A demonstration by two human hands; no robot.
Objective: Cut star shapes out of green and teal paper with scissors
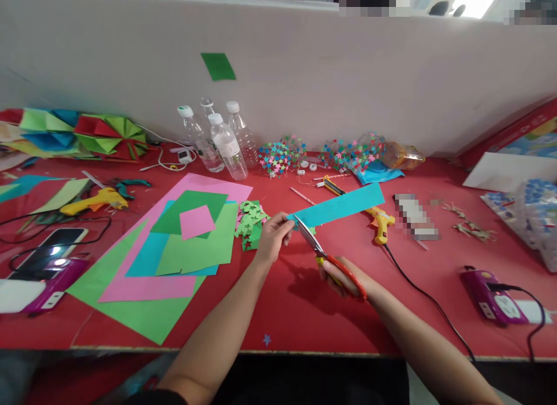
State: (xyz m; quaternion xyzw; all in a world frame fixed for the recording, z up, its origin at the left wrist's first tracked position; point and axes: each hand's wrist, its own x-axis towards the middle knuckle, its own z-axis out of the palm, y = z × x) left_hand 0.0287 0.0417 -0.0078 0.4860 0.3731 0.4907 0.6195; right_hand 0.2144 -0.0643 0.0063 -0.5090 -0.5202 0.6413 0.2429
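Observation:
A long blue paper strip point(339, 205) is held up over the red table, its left end pinched in my left hand point(275, 234). My right hand point(342, 277) grips red-handled scissors point(308, 237), whose blades reach the strip's lower edge close to my left fingertips. Just left of my left hand lies a pile of green paper stars point(251, 219). Behind the strip, a yellow glue gun point(381, 224) rests on the table, partly covered by it.
Stacked coloured sheets point(148, 306) lie at the left, with a yellow glue gun point(96, 202) and a phone point(52, 251) beyond. Plastic bottles point(228, 147) stand by the partition. A purple power socket point(494, 297) sits at the right of the red table point(243, 329).

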